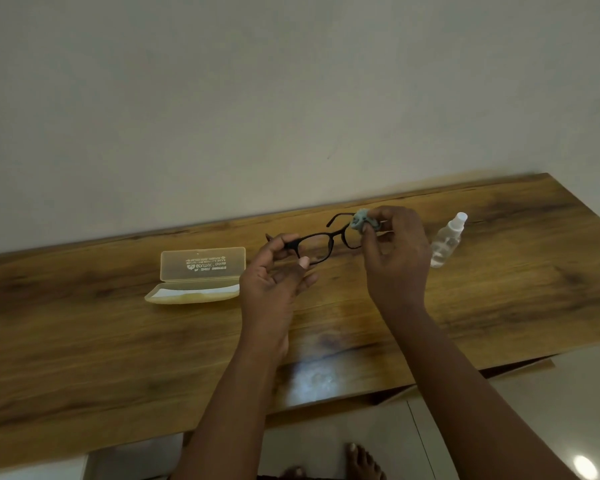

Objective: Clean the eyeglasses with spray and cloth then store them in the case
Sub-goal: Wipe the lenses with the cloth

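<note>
wooden table [84,341], open translucent case [198,277] lying left, clear spray bottle [447,242] lying right, well apart

The wooden table [84,341] is left bare across its near half and far left. The middle back strip is blocked by the open case [201,275], the held eyeglasses [321,242] and both hands. The right side is obstructed by the spray bottle [447,242]; bare wood is seen beyond it.

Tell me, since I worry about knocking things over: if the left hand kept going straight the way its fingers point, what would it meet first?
Probably nothing on the table. The left hand, holding the eyeglasses, points up and away toward the wall; the open case sits off to its left. Depth is unclear.
</note>
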